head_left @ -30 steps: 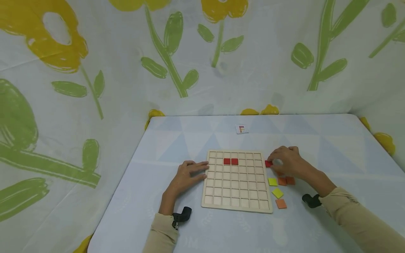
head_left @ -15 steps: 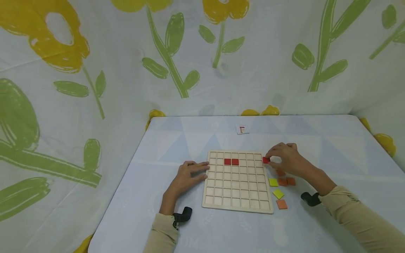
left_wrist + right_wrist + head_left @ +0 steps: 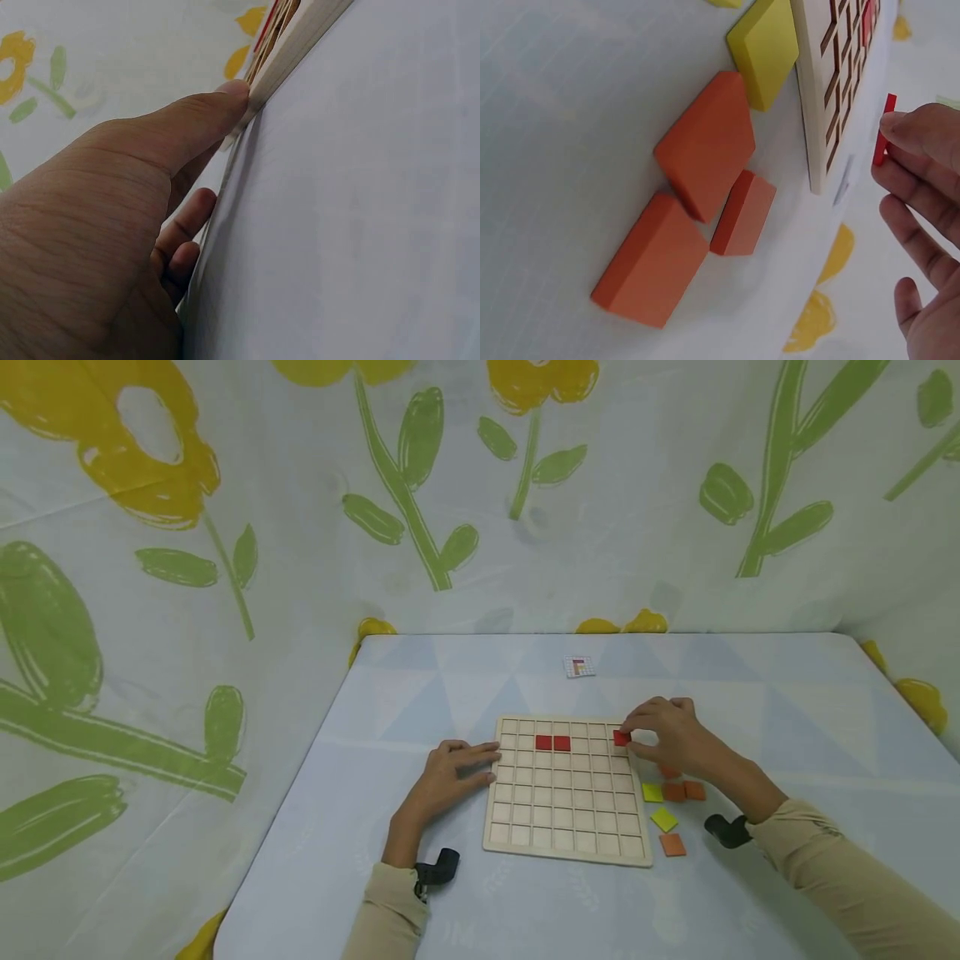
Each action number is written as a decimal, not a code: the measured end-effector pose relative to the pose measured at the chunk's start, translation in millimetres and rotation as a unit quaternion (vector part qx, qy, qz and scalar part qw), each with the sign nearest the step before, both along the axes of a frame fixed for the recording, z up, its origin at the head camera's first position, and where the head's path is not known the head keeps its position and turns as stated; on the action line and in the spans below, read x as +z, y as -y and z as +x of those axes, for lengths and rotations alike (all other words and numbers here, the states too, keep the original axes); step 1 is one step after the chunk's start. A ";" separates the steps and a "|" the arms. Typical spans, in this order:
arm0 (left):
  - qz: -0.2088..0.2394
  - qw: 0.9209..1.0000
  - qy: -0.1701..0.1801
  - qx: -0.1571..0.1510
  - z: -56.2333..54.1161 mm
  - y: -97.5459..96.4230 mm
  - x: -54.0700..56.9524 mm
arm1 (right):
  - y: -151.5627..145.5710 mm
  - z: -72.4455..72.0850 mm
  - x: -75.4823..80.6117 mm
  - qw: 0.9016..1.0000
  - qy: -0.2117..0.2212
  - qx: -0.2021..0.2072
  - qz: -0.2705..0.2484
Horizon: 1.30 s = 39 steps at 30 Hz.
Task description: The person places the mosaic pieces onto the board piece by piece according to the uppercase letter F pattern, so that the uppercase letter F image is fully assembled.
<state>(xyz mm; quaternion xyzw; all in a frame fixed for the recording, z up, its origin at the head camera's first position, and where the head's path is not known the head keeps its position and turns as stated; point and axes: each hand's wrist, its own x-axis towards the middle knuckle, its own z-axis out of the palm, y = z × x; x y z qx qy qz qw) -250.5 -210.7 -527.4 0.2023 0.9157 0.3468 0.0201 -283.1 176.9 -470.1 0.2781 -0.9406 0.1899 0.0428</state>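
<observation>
Near the middle of the worktop (image 3: 322,827), well in from its far edge, lies a pale square board (image 3: 562,797) divided into shallow square cells, and the person's hands work at its opposite sides. The left hand (image 3: 442,781), on the side toward the worktop's left edge, has its fingers reaching out and apart, with the thumb tip against the board's rim; the likely reason is to keep the board from sliding. The right hand (image 3: 667,735) pinches a red tile (image 3: 622,738) between thumb and fingertips, its other fingers loose; such a light hold seems apt for so thin a piece, leaving most of its face uncovered. That tile is over the board's far right corner area, seemingly raised clear of it. The loose yellow tiles (image 3: 664,819) and orange tiles (image 3: 672,845) lie beside the board toward the worktop's right edge, presumably for easy reach by the right hand. A small printed card (image 3: 579,667) sits near the worktop's far edge, perhaps to be seen without being covered. The held tile is flat, plain and bright red, a mere strip edge-on in the right wrist view, matching two red tiles (image 3: 543,742) set side by side in cells of the board's second row from the far side.
</observation>
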 end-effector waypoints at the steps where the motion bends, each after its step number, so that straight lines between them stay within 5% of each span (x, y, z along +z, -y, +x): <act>1: 0.003 1.000 0.000 0.000 0.3 0.0 0.3 | 1.2 -0.2 0.1 1.000 -0.002 0.003 0.000; 39: -0.009 1.000 -0.006 -0.016 -2.5 2.5 -0.6 | 46.1 -13.6 -11.4 0.997 -0.042 0.071 -0.011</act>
